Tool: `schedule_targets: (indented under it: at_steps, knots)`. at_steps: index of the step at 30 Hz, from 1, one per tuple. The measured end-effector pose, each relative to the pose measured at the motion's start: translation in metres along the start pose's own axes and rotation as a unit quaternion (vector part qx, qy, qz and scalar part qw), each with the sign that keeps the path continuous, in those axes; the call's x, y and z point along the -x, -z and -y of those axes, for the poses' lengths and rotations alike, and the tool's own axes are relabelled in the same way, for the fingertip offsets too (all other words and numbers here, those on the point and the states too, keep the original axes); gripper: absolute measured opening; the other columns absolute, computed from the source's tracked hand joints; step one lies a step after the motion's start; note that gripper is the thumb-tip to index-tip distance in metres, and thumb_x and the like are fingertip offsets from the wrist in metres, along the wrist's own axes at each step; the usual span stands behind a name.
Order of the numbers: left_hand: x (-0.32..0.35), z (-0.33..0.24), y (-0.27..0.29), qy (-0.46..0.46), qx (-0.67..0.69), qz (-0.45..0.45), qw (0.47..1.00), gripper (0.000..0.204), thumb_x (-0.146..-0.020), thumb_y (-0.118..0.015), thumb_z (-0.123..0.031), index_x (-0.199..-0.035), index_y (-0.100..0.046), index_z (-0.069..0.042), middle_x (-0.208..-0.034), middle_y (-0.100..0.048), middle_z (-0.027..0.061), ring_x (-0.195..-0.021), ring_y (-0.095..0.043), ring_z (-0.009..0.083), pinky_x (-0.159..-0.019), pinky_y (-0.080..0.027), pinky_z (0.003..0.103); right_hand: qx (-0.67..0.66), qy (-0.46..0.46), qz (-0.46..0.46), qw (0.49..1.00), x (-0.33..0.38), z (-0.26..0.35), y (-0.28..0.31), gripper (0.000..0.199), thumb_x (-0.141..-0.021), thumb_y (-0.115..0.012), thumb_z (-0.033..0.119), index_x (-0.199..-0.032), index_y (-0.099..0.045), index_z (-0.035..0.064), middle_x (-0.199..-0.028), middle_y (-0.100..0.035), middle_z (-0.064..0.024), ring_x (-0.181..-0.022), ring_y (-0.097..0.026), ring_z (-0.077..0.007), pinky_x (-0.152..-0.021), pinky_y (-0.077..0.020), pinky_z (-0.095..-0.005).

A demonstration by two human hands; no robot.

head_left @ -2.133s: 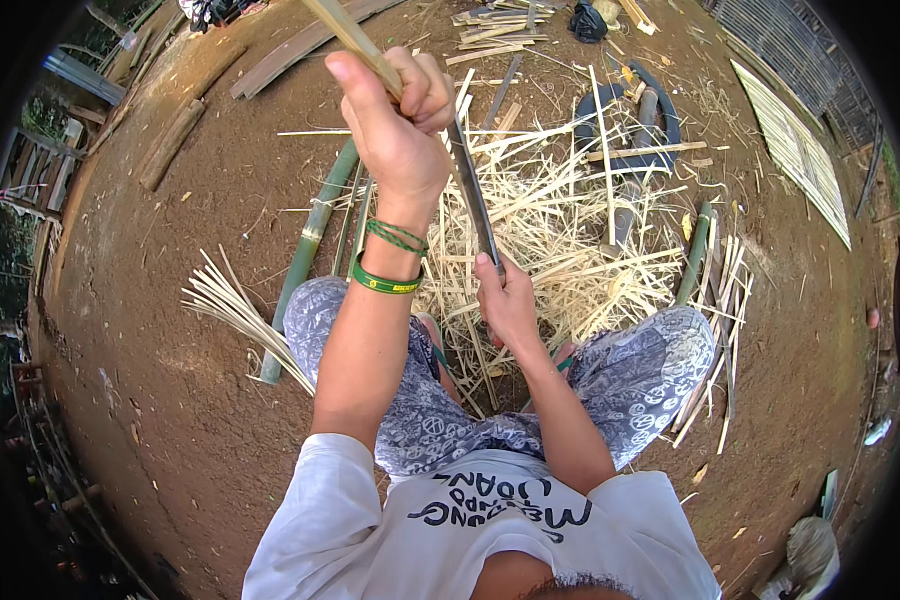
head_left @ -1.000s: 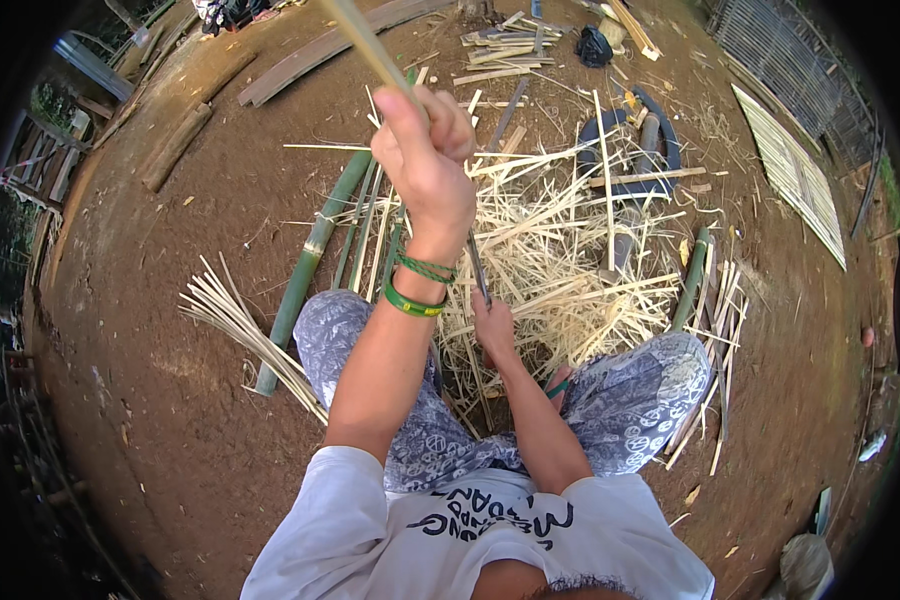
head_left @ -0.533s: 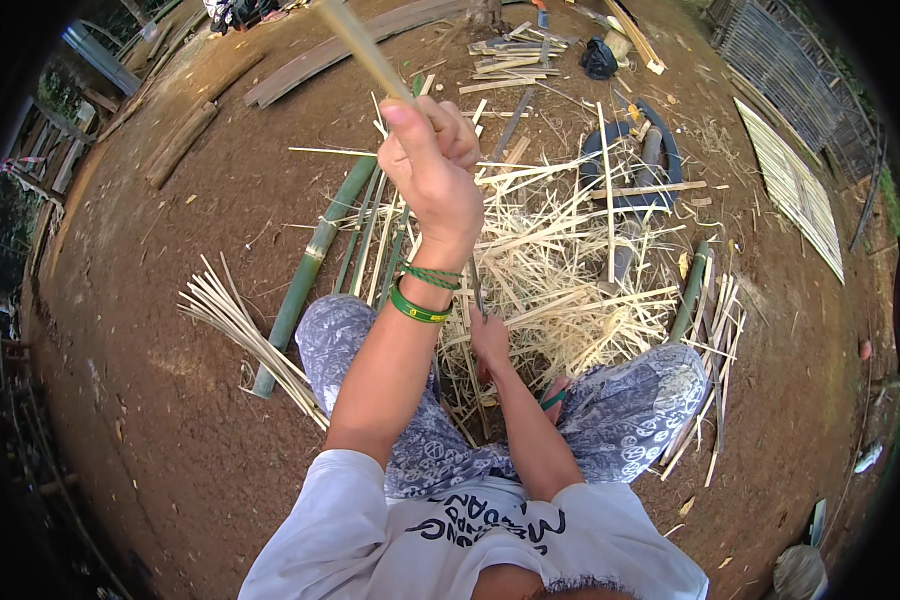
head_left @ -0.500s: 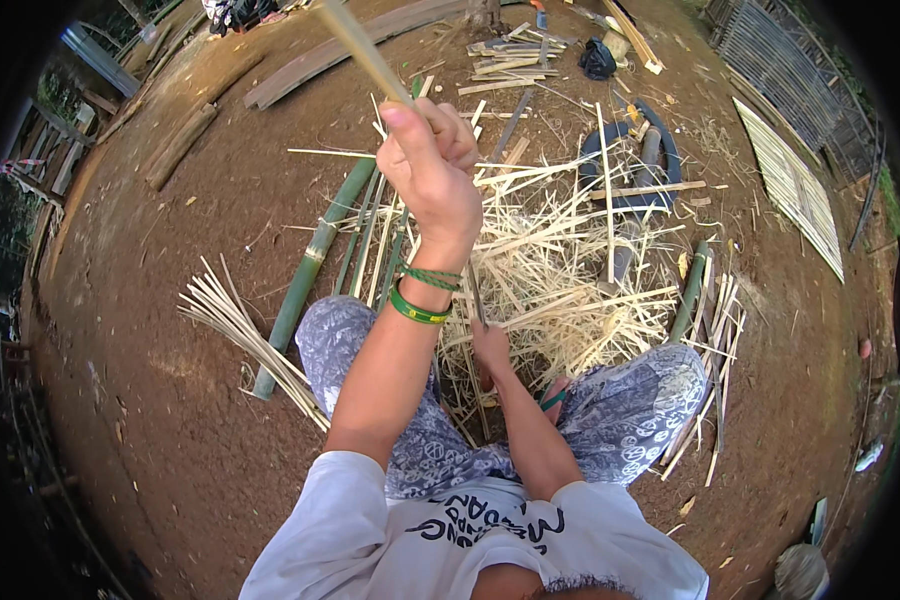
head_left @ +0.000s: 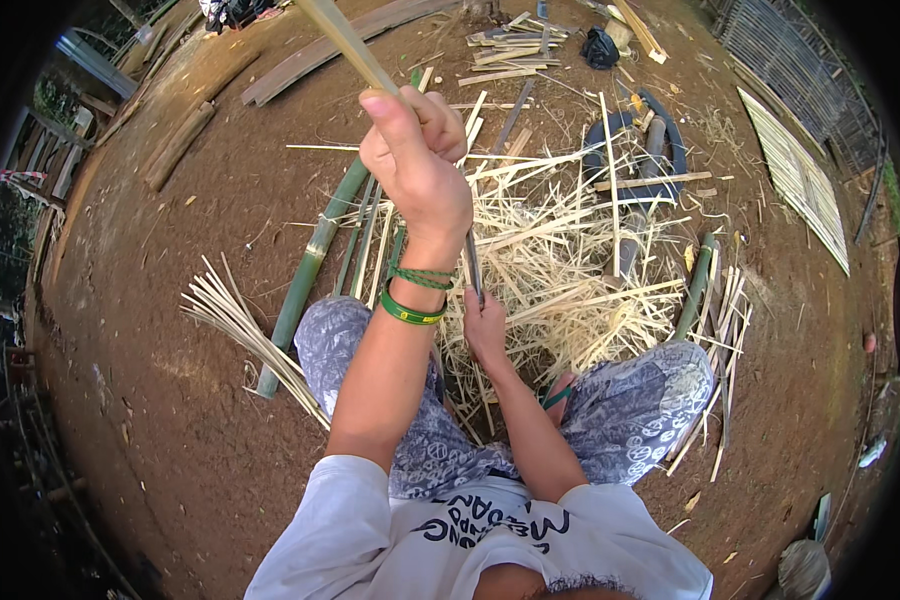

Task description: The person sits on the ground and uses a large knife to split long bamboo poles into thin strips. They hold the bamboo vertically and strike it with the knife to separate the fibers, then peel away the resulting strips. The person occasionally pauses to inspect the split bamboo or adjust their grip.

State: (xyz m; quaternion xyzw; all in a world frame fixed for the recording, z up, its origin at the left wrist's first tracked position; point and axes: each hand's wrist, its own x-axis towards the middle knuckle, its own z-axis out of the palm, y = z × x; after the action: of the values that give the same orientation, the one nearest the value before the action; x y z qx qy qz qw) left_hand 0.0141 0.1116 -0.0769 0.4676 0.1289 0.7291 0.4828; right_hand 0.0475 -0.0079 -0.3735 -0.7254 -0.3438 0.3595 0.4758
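My left hand (head_left: 415, 165) is raised in front of me, its fingers closed round a pale bamboo strip (head_left: 342, 42) that slants up and away to the left. Lower down, between my knees, my right hand (head_left: 485, 325) grips a knife (head_left: 474, 265); its dark narrow blade points upward, partly behind my left wrist. Whether the blade touches the strip is hidden. Beneath and beyond both hands spreads a heap of bamboo shavings (head_left: 560, 260).
A green bamboo pole (head_left: 315, 255) and a bundle of thin strips (head_left: 245, 325) lie left of my knee. On the right are a shorter green bamboo piece (head_left: 697, 285) and more strips. Farther off sit a black tyre-like ring (head_left: 673, 150), split wood (head_left: 515, 55) and a slatted panel (head_left: 795, 180).
My right hand has moved slightly forward with the knife, closer to my left wrist. My left hand has shifted a little to the left with the bamboo strip.
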Motion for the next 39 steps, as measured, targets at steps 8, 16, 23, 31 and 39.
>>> schedule_targets:
  at_steps: [8, 16, 23, 31, 39]
  knots:
    - [0.000, 0.005, 0.013, -0.005, -0.010, -0.025, 1.000, 0.065, -0.103, -0.032, -0.063, -0.063, -0.024, -0.012, -0.056, -0.024, -0.0029, -0.050, -0.017, 0.0086, -0.045, -0.014, 0.027, -0.009, 0.055, -0.015, 0.998, -0.006, 0.029, -0.004, 0.052, -0.099, -0.052, 0.042, -0.080, -0.060, -0.0057, -0.057, -0.055, -0.0183, -0.053, -0.056, -0.0347, -0.057, -0.0427, -0.0459]
    - [0.002, 0.010, 0.013, -0.009, -0.019, -0.032, 0.999, 0.064, -0.103, -0.032, -0.061, -0.063, -0.025, -0.012, -0.056, -0.024, -0.0026, -0.050, -0.019, 0.0087, -0.045, -0.014, 0.026, 0.071, -0.040, -0.007, 0.997, 0.000, -0.036, -0.013, 0.053, -0.099, -0.052, 0.043, -0.083, -0.064, -0.0057, -0.068, -0.062, -0.0240, -0.067, -0.062, -0.0420, -0.064, -0.0456, -0.0498]
    - [0.002, 0.010, -0.002, -0.018, -0.048, -0.017, 0.999, 0.063, -0.104, -0.032, -0.060, -0.064, -0.024, -0.012, -0.057, -0.023, -0.0024, -0.049, -0.019, 0.0088, -0.045, -0.014, 0.027, 0.196, 0.038, -0.022, 0.980, -0.017, -0.108, -0.020, 0.057, -0.101, -0.049, 0.047, -0.080, -0.063, -0.0038, -0.055, -0.055, -0.0101, -0.041, -0.053, -0.0210, -0.042, -0.0414, -0.0379]
    - [-0.011, -0.048, 0.043, -0.118, 0.010, -0.065, 0.991, 0.060, -0.105, -0.028, -0.058, -0.061, -0.026, -0.017, -0.052, -0.022, -0.0076, -0.043, -0.018, 0.0061, -0.036, -0.014, 0.023, -0.241, -0.157, 0.042, 0.957, 0.000, 0.021, 0.011, 0.040, -0.097, -0.063, 0.043, -0.087, -0.054, 0.0046, -0.065, -0.063, -0.0084, -0.041, -0.050, -0.0123, -0.038, -0.0402, -0.0265]
    - [0.034, -0.150, 0.029, -0.211, 0.037, -0.077, 0.974, 0.058, -0.106, -0.032, -0.054, -0.061, -0.026, -0.019, -0.053, -0.022, -0.0063, -0.045, -0.018, 0.0072, -0.041, -0.018, 0.023, -0.552, -0.026, -0.047, 0.832, -0.034, 0.182, 0.043, 0.030, -0.091, -0.073, 0.027, -0.095, -0.054, 0.0037, -0.090, -0.072, -0.0158, -0.049, -0.053, -0.0125, -0.046, -0.0466, -0.0258]
